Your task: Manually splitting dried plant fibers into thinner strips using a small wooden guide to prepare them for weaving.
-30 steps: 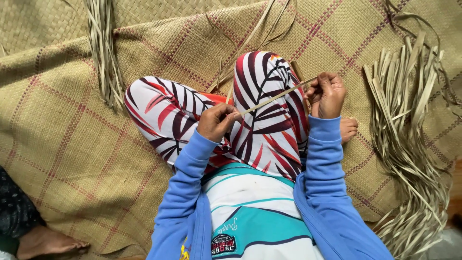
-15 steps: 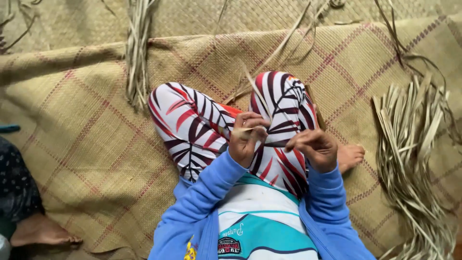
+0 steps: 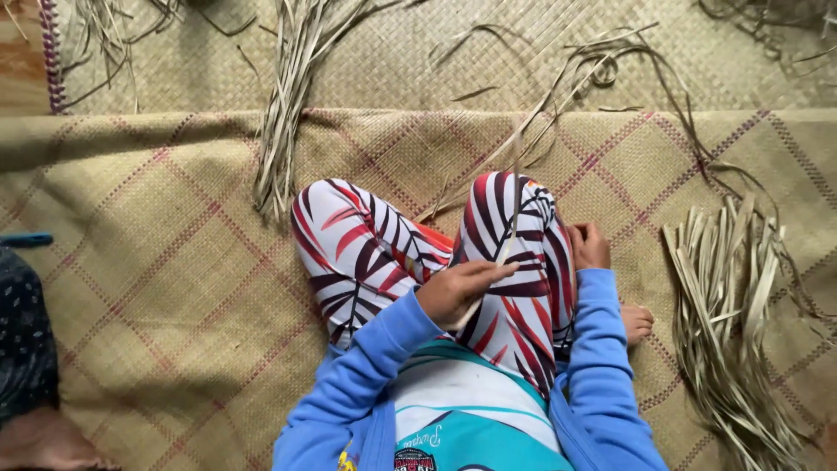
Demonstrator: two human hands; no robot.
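I sit cross-legged on a woven mat (image 3: 174,262) with red check lines, in leaf-patterned trousers and blue sleeves. My left hand (image 3: 460,288) lies over my lap, fingers closed on a thin dried leaf strip (image 3: 513,209) that rises past my right knee. My right hand (image 3: 589,246) rests against the outer side of that knee, fingers curled downward. Whether it holds anything is hidden. My bare foot (image 3: 636,323) shows beside the right sleeve.
A bundle of dried leaf strips (image 3: 732,314) lies on the mat at my right. Another bundle (image 3: 288,113) lies ahead on the left, with loose curled strips (image 3: 610,65) ahead on the right. Another person's dark garment (image 3: 22,336) and foot (image 3: 44,443) are at the lower left.
My hands have come apart: the right one dropped to the outer side of the knee, and the left keeps the strip, which now points up and away. The view shifted too.
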